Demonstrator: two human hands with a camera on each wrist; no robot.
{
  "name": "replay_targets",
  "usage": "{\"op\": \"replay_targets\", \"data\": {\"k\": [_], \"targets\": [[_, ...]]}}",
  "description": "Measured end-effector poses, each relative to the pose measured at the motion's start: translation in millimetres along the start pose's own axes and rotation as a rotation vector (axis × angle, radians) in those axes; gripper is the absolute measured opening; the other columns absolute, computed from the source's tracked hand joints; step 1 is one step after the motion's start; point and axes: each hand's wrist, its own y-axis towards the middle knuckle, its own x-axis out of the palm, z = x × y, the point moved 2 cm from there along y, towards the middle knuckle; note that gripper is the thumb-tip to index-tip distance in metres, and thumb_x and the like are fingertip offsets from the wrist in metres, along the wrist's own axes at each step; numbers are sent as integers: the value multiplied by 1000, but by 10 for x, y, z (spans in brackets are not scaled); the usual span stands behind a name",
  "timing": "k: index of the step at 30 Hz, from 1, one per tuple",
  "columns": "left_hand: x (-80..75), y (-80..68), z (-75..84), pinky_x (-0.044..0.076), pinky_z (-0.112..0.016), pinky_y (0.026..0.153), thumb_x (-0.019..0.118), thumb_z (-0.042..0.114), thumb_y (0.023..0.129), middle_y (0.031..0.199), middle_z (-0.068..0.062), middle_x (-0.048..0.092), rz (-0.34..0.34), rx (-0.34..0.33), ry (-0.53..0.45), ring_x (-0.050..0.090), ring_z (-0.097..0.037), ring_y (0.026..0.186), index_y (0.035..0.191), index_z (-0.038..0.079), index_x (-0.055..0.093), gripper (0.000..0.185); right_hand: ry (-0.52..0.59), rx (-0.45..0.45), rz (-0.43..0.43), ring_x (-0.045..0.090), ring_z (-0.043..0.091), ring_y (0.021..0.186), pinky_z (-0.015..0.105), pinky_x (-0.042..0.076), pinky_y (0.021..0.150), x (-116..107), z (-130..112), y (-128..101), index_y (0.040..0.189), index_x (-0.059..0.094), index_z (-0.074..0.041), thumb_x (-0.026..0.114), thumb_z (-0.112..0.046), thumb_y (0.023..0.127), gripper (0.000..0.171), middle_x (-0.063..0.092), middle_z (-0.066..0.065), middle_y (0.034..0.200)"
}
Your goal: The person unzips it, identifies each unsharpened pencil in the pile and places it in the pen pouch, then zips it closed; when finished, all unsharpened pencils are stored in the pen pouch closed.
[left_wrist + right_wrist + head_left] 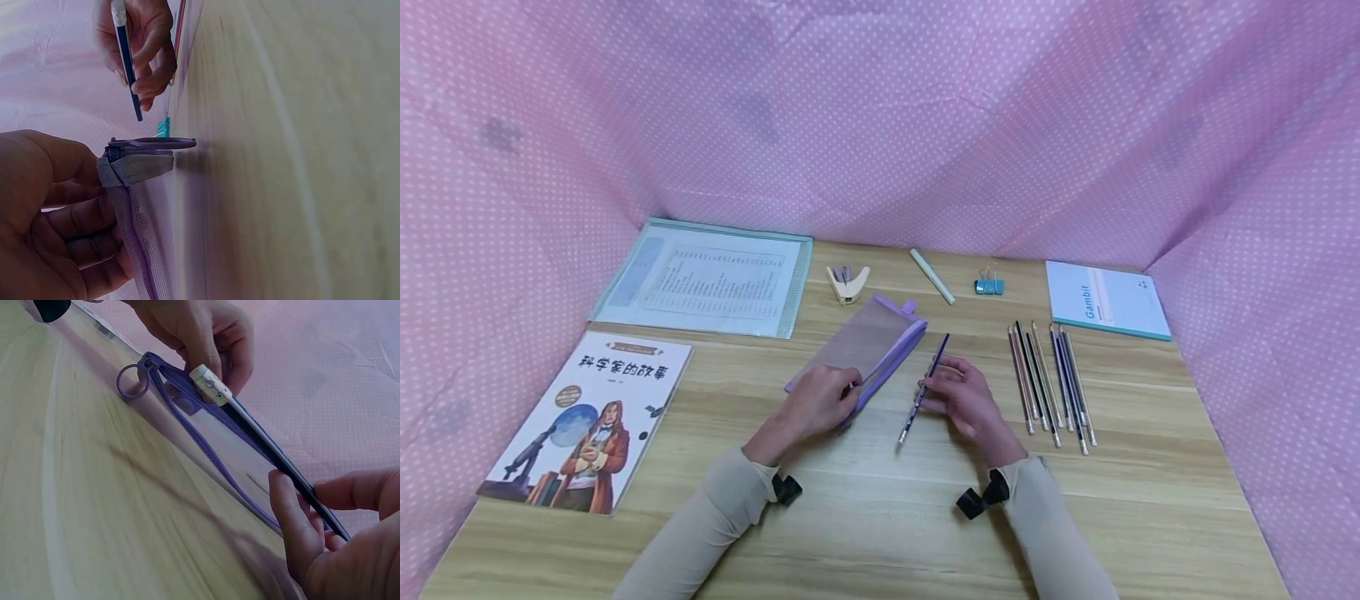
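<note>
A purple mesh pencil pouch [859,353] lies on the wooden table [865,500]. My left hand [817,403] grips its near end by the zipper [134,164], whose ring pull [130,381] rests on the wood. My right hand [964,395] pinches a dark blue pencil [923,388] with a white end cap [209,385], held just to the right of the pouch and lined up along its open edge [212,459]. The same pencil [127,56] shows in the left wrist view above the zipper.
A row of several pencils [1051,382] lies right of my right hand. Behind are a blue notebook [1107,300], a blue binder clip [988,285], a pale green pen [932,275] and a small stapler [847,283]. A clear document folder [707,277] and a picture book [593,417] lie at left.
</note>
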Motion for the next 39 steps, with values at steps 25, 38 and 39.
{"op": "replay_targets", "data": {"k": [25,38,39], "targets": [[36,38,77,34,-15,44,67,8,87,65,2,64,2,-13,-48,46,-2,51,88,7,73,6,-65,6,88,70,12,79,28,61,73,243,60,175,142,37,4,55,13,91,55,67,7,98],[34,50,100,33,-16,47,67,7,86,66,2,64,16,-1,-53,46,-3,54,86,7,73,5,-64,-21,167,69,13,74,25,61,69,374,40,244,138,41,4,59,13,88,54,62,9,97],[38,51,98,33,-15,47,68,7,86,66,2,63,21,3,-51,46,-3,55,85,8,73,5,-69,-23,176,69,13,74,25,61,68,383,43,252,138,41,3,60,13,88,54,62,9,97]]}}
